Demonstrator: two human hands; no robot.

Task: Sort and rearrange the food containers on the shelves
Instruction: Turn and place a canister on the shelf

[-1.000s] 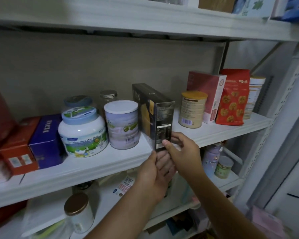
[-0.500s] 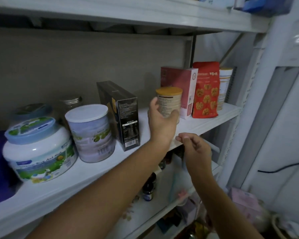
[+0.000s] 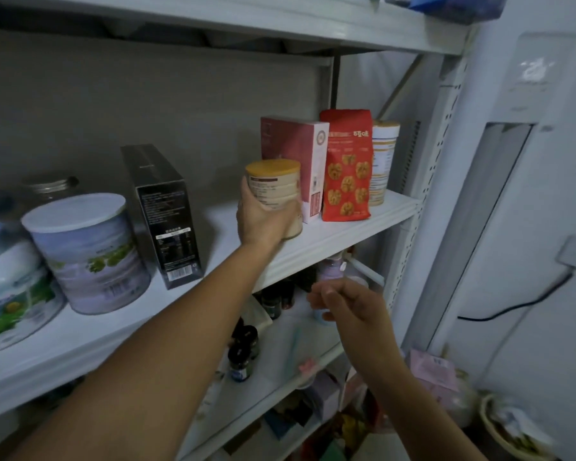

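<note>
my left hand (image 3: 263, 224) wraps the yellow-lidded can (image 3: 276, 191) at the white shelf (image 3: 363, 229); pink box (image 3: 300, 151) just right of the grip, black box (image 3: 162, 211) left. my right hand (image 3: 346, 304) hangs below, loosely curled, holding nothing.

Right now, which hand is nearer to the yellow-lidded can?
Left. The left hand grips the yellow-lidded can on the shelf; the right hand hangs below that shelf, apart from it.
</note>
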